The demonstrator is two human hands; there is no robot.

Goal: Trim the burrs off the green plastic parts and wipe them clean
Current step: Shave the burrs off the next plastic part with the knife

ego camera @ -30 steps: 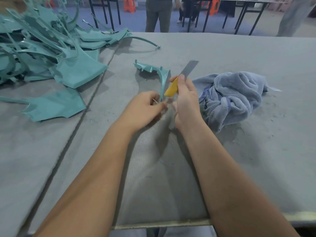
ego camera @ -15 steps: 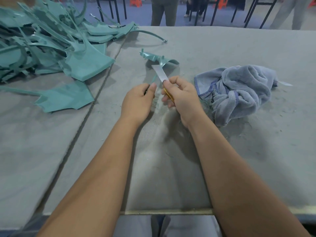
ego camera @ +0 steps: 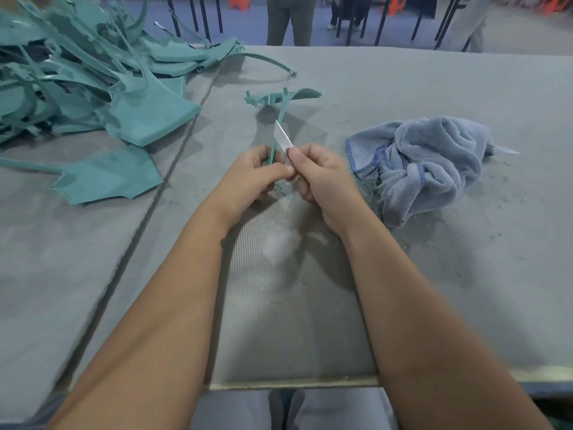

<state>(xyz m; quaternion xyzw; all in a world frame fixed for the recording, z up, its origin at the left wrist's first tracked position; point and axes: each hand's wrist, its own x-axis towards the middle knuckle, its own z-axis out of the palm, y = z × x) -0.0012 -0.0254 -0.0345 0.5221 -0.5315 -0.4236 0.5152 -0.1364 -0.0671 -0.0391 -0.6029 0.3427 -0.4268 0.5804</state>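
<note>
Over the grey counter (ego camera: 403, 274), the left hand (ego camera: 251, 175) holds a green plastic part (ego camera: 280, 102) by its stem. The right hand (ego camera: 322, 178) pinches a blade (ego camera: 282, 136) against it. Light strokes angled away from the fingers would likely suit best.

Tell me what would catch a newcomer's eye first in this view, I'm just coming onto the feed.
Dead centre, the left hand grips a thin green plastic part while the right hand holds a knife blade against its stem. A big tangled pile of green parts fills the table's far left, with one flat piece lying apart in front of it. A crumpled blue towel sits right of the hands, amid green shavings.
</note>
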